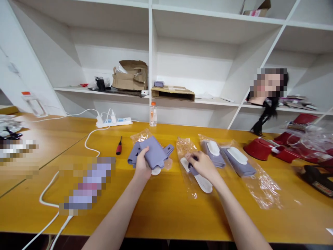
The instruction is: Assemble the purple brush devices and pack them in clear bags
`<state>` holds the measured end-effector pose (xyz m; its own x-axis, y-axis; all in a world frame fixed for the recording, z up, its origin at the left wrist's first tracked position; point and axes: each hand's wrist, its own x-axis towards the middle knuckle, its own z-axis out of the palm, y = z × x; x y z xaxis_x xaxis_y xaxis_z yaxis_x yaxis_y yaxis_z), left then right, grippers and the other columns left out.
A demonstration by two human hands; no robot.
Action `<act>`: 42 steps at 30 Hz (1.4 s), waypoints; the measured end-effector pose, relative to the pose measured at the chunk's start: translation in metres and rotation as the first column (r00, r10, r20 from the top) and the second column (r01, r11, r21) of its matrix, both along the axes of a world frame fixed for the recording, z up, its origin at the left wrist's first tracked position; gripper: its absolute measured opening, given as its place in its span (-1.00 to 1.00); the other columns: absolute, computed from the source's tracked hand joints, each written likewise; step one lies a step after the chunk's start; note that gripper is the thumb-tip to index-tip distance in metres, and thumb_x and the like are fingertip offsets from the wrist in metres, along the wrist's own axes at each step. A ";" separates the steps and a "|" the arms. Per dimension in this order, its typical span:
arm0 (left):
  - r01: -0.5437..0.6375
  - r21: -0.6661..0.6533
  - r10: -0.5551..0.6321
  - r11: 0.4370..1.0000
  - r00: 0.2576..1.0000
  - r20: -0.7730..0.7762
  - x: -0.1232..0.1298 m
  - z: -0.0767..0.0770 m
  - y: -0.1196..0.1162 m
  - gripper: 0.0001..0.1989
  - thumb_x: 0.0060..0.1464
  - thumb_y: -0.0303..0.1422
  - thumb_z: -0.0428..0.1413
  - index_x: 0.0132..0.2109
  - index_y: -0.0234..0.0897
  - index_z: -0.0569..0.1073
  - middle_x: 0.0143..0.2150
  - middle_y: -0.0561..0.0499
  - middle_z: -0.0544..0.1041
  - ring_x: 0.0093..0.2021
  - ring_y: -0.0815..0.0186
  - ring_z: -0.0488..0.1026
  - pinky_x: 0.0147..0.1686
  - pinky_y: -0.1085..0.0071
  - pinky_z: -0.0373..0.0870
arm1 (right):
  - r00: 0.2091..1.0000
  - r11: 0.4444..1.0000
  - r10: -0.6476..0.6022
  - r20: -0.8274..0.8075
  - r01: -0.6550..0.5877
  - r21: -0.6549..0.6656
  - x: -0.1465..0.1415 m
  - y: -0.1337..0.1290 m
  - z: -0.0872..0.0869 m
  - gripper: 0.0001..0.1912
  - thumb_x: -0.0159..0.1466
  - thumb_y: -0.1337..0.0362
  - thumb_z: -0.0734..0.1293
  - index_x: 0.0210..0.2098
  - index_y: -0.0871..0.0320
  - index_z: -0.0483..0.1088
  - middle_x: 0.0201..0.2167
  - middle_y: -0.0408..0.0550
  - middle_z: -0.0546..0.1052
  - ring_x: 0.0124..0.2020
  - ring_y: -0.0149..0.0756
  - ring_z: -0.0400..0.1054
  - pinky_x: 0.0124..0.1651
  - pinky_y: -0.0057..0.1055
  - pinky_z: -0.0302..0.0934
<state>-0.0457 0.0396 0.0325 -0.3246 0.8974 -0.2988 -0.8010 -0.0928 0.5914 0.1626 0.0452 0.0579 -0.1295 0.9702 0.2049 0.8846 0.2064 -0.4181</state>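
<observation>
My left hand [144, 162] is closed on a purple folded pad [156, 152], thumb on top. Under and around it lie more purple pieces [133, 156], a clear bag [142, 135] and part of a white round piece [156, 171]. My right hand [203, 164] is closed, its fingertips pinched over a white strip-like piece [204, 183] and a small dark purple piece [193, 170], on a clear plastic bag [184, 144]. What the fingertips grip is hidden. Farther right lie two purple folded bundles [220, 161] [247, 170] with white oval pieces on top, in clear bags.
A red-handled screwdriver [119, 147] and a power strip [122, 121] with white cables lie to the left, near a blurred-out device [88, 184]. A small bottle [153, 116] stands at the shelf. Red parts [257, 148] and a black tool [316, 180] are at the right.
</observation>
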 end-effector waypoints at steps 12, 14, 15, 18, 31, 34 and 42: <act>-0.077 -0.001 0.077 0.997 0.996 0.037 -0.003 0.005 0.000 -0.79 -0.11 -0.43 0.10 -0.22 -0.26 0.41 -0.34 0.03 0.49 -0.42 0.32 0.43 -0.34 0.38 0.41 | 0.834 0.952 -0.297 0.464 0.222 0.210 -0.038 -0.056 -0.032 -0.59 0.24 0.08 0.09 -0.21 0.30 0.35 -0.20 0.26 0.35 -0.20 0.07 0.25 -0.33 -0.17 0.14; -0.047 0.006 0.047 0.999 0.999 0.028 -0.001 0.005 -0.001 -0.79 -0.11 -0.43 0.11 -0.23 -0.25 0.41 -0.34 0.03 0.50 -0.40 0.31 0.44 -0.34 0.36 0.41 | 0.846 0.950 -0.288 0.449 0.195 0.242 -0.034 -0.055 -0.029 -0.56 0.23 0.02 0.09 -0.20 0.27 0.34 -0.18 0.24 0.34 -0.20 0.06 0.24 -0.30 -0.15 0.14; -0.032 0.012 0.032 0.999 0.999 0.022 0.000 0.005 -0.001 -0.79 -0.11 -0.43 0.11 -0.23 -0.24 0.41 -0.34 0.03 0.50 -0.39 0.30 0.44 -0.34 0.35 0.41 | 0.859 0.951 -0.277 0.430 0.180 0.252 -0.031 -0.055 -0.027 -0.56 0.23 0.01 0.09 -0.19 0.25 0.33 -0.19 0.23 0.35 -0.20 0.05 0.25 -0.29 -0.14 0.14; 0.004 0.039 -0.005 0.999 1.000 0.016 0.002 0.006 -0.002 -0.81 -0.09 -0.41 0.09 -0.24 -0.24 0.42 -0.32 0.03 0.51 -0.36 0.29 0.44 -0.31 0.35 0.40 | 0.940 0.957 -0.159 0.302 0.072 0.280 -0.026 -0.055 -0.019 -0.64 0.23 0.05 0.11 -0.18 0.18 0.31 -0.19 0.16 0.35 -0.17 0.01 0.24 -0.23 -0.14 0.14; 0.244 0.378 -0.265 0.893 0.964 0.002 0.009 0.003 -0.008 -0.72 0.07 -0.37 -0.06 -0.06 -0.28 0.36 -0.08 -0.07 0.48 0.04 0.23 0.33 0.03 0.30 0.20 | 0.550 0.851 -0.025 -0.835 -0.426 -0.306 -0.055 -0.029 -0.012 -0.63 0.05 0.06 0.33 -0.31 0.12 0.12 -0.34 -0.14 0.42 -0.60 -0.48 0.36 -0.57 -0.55 0.06; 0.245 0.385 -0.263 0.890 0.965 -0.005 0.010 0.005 -0.013 -0.67 0.07 -0.34 -0.08 -0.01 -0.27 0.33 -0.08 -0.09 0.47 0.06 0.17 0.31 0.02 0.23 0.21 | 0.470 0.745 -0.100 -0.877 -0.549 -0.378 -0.053 -0.030 -0.010 -0.64 0.05 0.04 0.33 -0.33 0.14 0.17 -0.37 -0.12 0.46 -0.60 -0.48 0.37 -0.60 -0.59 0.02; 0.325 0.287 -0.296 0.901 0.945 -0.143 0.016 0.003 -0.025 -0.55 -0.03 -0.22 0.07 0.04 -0.21 0.28 -0.10 -0.09 0.48 -0.06 0.07 0.40 -0.13 0.18 0.34 | 0.419 0.702 0.023 -0.908 -0.653 -0.283 -0.053 -0.032 -0.019 -0.73 0.00 0.17 0.39 -0.40 0.23 0.33 -0.52 -0.13 0.47 -0.66 -0.51 0.30 -0.64 -0.57 -0.04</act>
